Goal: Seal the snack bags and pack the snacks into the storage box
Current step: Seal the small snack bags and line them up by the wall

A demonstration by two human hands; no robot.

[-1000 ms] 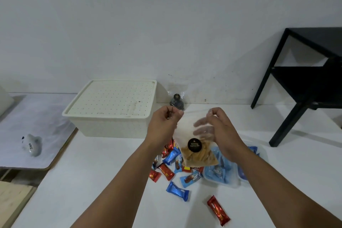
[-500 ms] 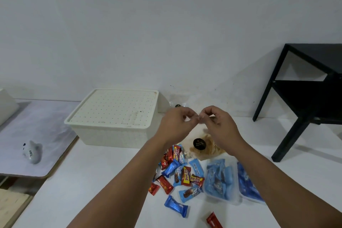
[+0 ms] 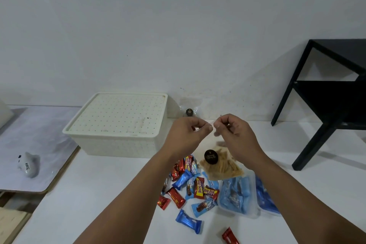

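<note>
- Snack bars in red and blue wrappers lie nearest me: one red bar [image 3: 229, 236] at the bottom edge, one blue bar [image 3: 189, 222] just beyond it, then the loose pile [image 3: 190, 180] spread on the white tabletop [image 3: 89, 194].
- To the right of that pile I see two clear bags of blue-wrapped snacks [image 3: 236, 196], lying flat and overlapping.
- Beyond them, the clear snack bag [image 3: 221, 166] of tan sticks with a round black label hangs from my hands, its bottom resting near the pile.
- My left hand [image 3: 186, 134] and right hand [image 3: 233, 134] meet above it; the fingers [image 3: 209, 127] of each hand are curled and pinching the bag's top edge, thumbs almost touching.
- Left of the hands stands the cream storage box [image 3: 118, 124], its perforated lid on.
- Behind my hands, against the wall, another small clear bag [image 3: 189, 112] with a black label stands.
- Far right is a black side table [image 3: 326, 105]; far left, on a lower board, a small grey toy [image 3: 28, 164].
</note>
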